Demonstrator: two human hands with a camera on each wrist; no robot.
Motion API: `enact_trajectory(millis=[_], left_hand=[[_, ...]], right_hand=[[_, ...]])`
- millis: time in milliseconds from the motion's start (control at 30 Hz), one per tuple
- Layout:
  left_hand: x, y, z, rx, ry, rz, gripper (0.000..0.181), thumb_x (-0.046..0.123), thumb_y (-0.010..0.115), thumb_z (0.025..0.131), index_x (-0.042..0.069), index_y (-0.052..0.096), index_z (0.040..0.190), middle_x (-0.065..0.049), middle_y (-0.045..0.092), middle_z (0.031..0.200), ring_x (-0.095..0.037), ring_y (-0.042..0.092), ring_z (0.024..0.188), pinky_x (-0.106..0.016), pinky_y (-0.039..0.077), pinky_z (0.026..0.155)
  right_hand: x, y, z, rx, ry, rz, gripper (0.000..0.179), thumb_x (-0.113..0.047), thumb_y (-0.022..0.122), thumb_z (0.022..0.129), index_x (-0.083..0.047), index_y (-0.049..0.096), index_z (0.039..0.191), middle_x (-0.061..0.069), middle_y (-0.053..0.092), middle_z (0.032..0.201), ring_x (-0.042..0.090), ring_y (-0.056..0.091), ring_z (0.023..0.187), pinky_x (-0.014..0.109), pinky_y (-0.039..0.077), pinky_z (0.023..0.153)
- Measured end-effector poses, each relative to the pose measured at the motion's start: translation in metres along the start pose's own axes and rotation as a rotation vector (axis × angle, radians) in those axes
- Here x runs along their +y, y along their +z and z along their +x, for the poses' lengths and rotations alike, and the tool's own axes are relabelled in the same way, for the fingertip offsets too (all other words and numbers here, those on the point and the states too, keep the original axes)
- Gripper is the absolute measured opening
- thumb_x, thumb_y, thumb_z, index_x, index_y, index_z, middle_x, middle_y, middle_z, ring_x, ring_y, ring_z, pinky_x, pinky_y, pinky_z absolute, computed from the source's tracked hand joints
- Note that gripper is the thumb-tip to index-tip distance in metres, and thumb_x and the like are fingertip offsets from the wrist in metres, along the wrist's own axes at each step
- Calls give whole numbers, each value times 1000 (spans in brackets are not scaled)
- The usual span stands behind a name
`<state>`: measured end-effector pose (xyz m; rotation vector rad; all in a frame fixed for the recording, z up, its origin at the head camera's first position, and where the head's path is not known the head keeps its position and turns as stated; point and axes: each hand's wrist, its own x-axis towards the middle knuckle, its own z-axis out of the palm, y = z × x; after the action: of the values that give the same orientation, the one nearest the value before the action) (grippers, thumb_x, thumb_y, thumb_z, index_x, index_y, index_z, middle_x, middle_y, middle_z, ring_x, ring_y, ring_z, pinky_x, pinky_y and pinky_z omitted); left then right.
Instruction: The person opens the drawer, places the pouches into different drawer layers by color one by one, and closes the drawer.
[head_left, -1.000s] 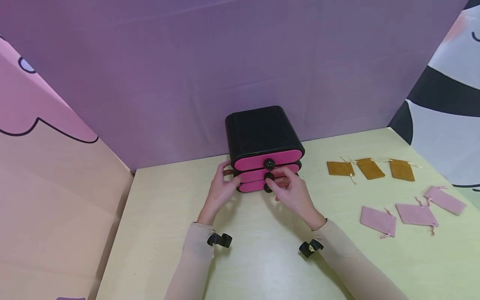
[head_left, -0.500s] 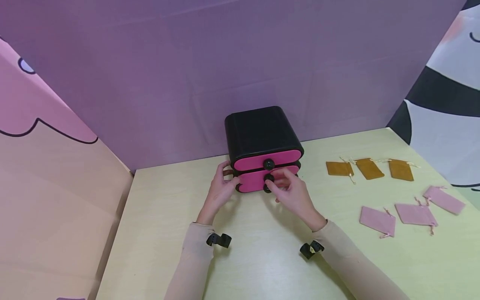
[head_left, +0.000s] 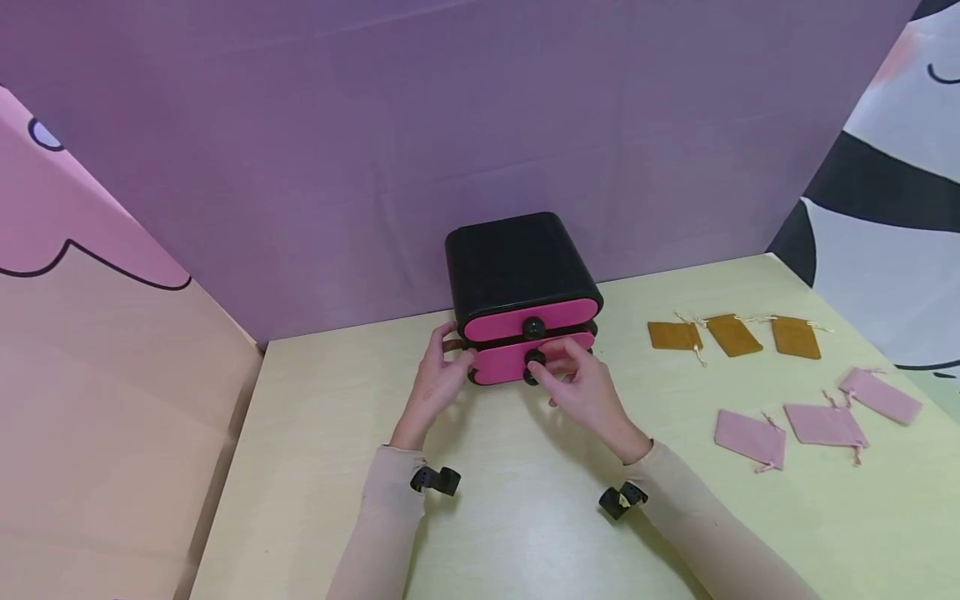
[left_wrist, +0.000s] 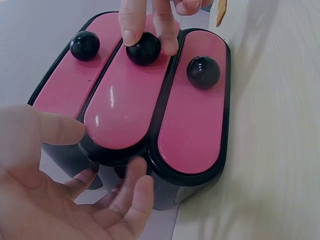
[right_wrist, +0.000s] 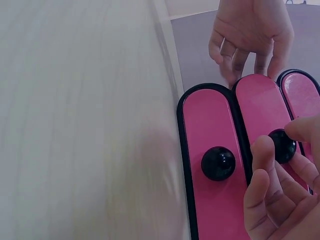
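A small black chest of drawers [head_left: 521, 262] with pink fronts and round black knobs stands against the purple backdrop. My right hand [head_left: 587, 390] pinches the knob [left_wrist: 144, 49] of the middle drawer [left_wrist: 120, 112] between thumb and fingers. That drawer juts forward and mostly hides the bottom drawer [right_wrist: 212, 115] in the head view. At the chest's left end is my left hand [head_left: 437, 382]; its thumb lies at the front edge and its index finger touches the side, while the other fingers are loosely bent in the left wrist view. The top drawer [head_left: 502, 322] sits in its case.
To the right on the pale table [head_left: 337, 500] lie three brown drawstring pouches [head_left: 733, 336] in a row. Three pink drawstring pouches [head_left: 825, 425] lie nearer. A purple cloth [head_left: 337, 167] rises close behind the chest.
The middle drawer has come forward a little, toward me, with my right hand still on its knob; its front now covers most of the bottom drawer's. My left hand stays at the chest's side.
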<state>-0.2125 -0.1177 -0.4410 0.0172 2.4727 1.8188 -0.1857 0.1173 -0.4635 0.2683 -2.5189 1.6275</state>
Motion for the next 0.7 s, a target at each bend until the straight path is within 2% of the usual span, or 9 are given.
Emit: enact_trajectory(millis=[333, 500, 700], left_hand=[[0, 1, 0, -3, -3, -59, 60, 22, 58, 104, 15, 38, 161, -19, 58, 147, -27, 72, 102, -51, 60, 98], [1, 1, 0, -4, -10, -77, 60, 20, 58, 105, 14, 38, 161, -20, 57, 147, -26, 71, 102, -47, 62, 97], [1, 2, 0, -8, -16, -94, 59, 19, 58, 105, 14, 38, 160, -20, 56, 148, -27, 71, 104, -45, 63, 96]], right_hand=[[-1, 1, -1, -4, 10, 3, 30, -22, 76, 100, -7, 65, 124, 20, 79, 110, 20, 71, 58, 28, 55, 57], [-2, 0, -2, -11, 18, 14, 30, -23, 76, 100, -9, 66, 124, 18, 79, 112, 23, 72, 60, 29, 56, 58], [-2, -2, -3, -26, 38, 30, 31, -23, 76, 100, -8, 65, 125, 19, 76, 118, 20, 72, 61, 29, 57, 60]])
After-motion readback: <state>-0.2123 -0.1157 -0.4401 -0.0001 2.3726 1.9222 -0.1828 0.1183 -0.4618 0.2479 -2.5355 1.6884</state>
